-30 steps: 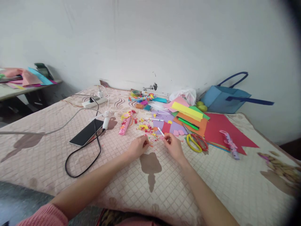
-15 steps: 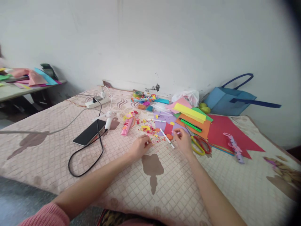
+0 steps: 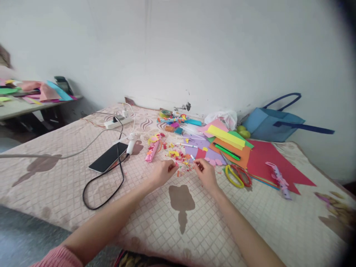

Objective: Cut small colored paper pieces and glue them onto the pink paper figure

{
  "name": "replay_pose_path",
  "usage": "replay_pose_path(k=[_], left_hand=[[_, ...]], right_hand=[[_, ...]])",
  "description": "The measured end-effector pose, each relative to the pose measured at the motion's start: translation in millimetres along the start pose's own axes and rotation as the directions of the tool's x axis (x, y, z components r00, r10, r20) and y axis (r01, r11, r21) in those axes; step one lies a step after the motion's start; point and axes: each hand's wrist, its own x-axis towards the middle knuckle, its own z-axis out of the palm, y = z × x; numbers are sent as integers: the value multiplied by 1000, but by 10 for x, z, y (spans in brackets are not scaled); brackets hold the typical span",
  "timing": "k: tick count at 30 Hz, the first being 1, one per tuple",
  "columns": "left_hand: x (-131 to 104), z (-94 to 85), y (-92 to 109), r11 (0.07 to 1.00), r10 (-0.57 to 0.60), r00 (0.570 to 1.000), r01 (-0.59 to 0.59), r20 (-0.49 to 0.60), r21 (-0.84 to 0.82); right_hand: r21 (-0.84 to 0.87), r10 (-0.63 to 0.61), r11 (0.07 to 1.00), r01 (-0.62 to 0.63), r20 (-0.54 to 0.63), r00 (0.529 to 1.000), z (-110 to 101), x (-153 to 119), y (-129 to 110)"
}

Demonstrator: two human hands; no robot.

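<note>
My left hand (image 3: 164,172) is closed in a pinch at the near edge of the coloured paper scraps (image 3: 178,154). A tiny pink spot shows at its fingertips; I cannot make out what it is. My right hand (image 3: 206,174) is also pinched, over a white pen (image 3: 192,157) whose far end sticks out past the fingers. Whether these fingers grip the pen or something smaller is hidden. Pink paper petals (image 3: 215,162) lie on the purple paper (image 3: 194,140), just beyond my right hand. A decorated pink paper roll (image 3: 151,150) rests beyond my left hand.
Scissors with yellow and red handles (image 3: 238,176) lie right of my right hand. Farther right are red paper (image 3: 274,163) and a purple paper roll (image 3: 279,180). A tablet (image 3: 107,157), a black cable (image 3: 83,193) and a power strip (image 3: 119,122) occupy the left; a blue bag (image 3: 274,124) stands behind.
My right hand has moved left, from beside the purple paper to over the white pen, covering most of it. Pink petals now show on the purple paper. My left hand stays pinched.
</note>
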Motion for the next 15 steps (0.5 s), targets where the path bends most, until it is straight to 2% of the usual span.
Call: replay_pose_path(k=[4, 9, 12, 15], left_hand=[[-46, 70, 43, 999, 23, 999, -25, 49, 43], [-65, 100, 56, 998, 42, 996, -46, 79, 43], [-63, 104, 52, 998, 53, 996, -56, 66, 42], [-61, 110, 40, 997, 60, 997, -62, 54, 35]], right_hand=[[-25, -112, 993, 116, 111, 987, 198, 392, -6], [1, -249, 966, 257, 251, 935, 452, 735, 1], [12, -267, 962, 274, 272, 925, 540, 787, 22], [3, -228, 972, 233, 220, 948, 558, 810, 55]])
